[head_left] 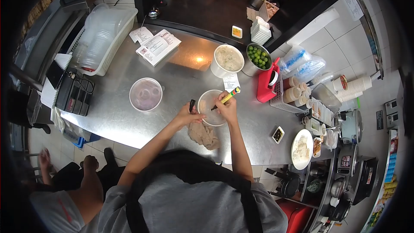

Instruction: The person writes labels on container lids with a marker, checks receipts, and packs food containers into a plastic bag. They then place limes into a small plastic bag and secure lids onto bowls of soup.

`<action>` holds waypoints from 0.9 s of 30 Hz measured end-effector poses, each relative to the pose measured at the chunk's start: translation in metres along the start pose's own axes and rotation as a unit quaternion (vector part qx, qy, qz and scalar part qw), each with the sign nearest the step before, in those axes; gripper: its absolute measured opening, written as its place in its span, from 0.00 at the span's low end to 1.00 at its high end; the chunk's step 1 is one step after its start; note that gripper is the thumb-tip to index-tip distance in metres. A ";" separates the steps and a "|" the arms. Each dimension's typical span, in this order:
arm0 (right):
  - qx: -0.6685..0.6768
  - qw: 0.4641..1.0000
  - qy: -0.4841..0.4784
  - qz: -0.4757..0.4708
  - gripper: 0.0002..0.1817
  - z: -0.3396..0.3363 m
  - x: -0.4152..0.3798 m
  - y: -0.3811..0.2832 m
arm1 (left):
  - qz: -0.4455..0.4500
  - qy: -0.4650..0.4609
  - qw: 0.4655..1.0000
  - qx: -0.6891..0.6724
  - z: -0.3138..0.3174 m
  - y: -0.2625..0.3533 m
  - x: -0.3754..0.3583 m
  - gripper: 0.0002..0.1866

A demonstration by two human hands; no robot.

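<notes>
Gripping a yellow marker point(227, 97), the right hand point(227, 107) sets its tip on a lidded plastic tub point(208, 105) at the near middle of the steel tabletop point(181, 67). Left hand point(188, 114) steadies the tub's rim, fingers pinching a small black cap point(192, 105). Crumpled brown cloth point(205, 135) just below. Second lidded tub point(145, 94) to the left; bowl of limes point(258, 57) beyond.

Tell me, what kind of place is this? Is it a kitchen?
Probably a food shop's kitchen counter. A steel counter holds a bowl of green limes, stacked paper cups and printed order slips, with rice cookers on the right.
</notes>
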State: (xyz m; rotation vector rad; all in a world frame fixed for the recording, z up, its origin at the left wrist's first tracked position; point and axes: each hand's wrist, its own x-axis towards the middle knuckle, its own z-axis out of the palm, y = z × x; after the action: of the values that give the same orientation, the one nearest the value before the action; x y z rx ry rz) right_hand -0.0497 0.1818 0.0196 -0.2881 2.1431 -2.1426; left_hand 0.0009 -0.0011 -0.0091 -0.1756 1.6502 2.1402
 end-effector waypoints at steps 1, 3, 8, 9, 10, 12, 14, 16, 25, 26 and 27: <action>0.007 1.000 0.008 0.001 0.11 -0.001 0.001 0.001 | 0.002 -0.002 1.000 -0.001 0.000 0.000 0.000 0.26; -0.014 1.000 0.014 -0.024 0.11 -0.003 0.002 0.008 | 0.003 -0.003 1.000 -0.006 -0.001 -0.001 0.000 0.26; -0.077 0.995 0.047 -0.047 0.11 -0.003 0.004 0.016 | -0.012 0.007 1.000 -0.006 0.001 0.003 -0.002 0.24; -0.091 0.993 0.043 -0.060 0.11 -0.003 0.003 0.015 | -0.014 0.007 1.000 -0.007 0.001 0.002 -0.002 0.24; -0.104 0.991 0.040 -0.074 0.11 -0.003 0.003 0.015 | -0.015 0.006 1.000 -0.007 0.001 0.002 -0.002 0.24; -0.112 0.990 0.039 -0.075 0.11 -0.003 0.003 0.013 | -0.016 0.005 1.000 -0.007 0.001 0.001 -0.001 0.24; -0.100 0.993 0.046 -0.051 0.11 -0.003 0.003 0.011 | -0.014 0.005 1.000 -0.005 0.000 -0.001 0.000 0.23; -0.106 0.991 0.049 -0.063 0.11 -0.001 0.002 0.008 | -0.006 -0.002 1.000 -0.012 -0.001 -0.003 0.001 0.25; -0.052 0.996 0.047 -0.057 0.08 -0.002 0.002 0.018 | -0.015 -0.004 1.000 -0.011 -0.004 -0.008 0.000 0.24; -0.017 0.996 0.054 -0.069 0.07 -0.004 0.003 0.025 | -0.017 -0.011 1.000 -0.003 -0.004 -0.009 0.002 0.24; -0.110 0.989 0.054 -0.082 0.03 -0.006 0.000 0.020 | 0.005 -0.005 1.000 -0.001 -0.002 -0.007 0.001 0.25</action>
State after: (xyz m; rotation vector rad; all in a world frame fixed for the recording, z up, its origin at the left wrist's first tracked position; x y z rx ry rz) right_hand -0.0517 0.1874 -0.0008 -0.3876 2.5058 -2.0460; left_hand 0.0026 -0.0012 -0.0156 -0.1578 1.6472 2.1464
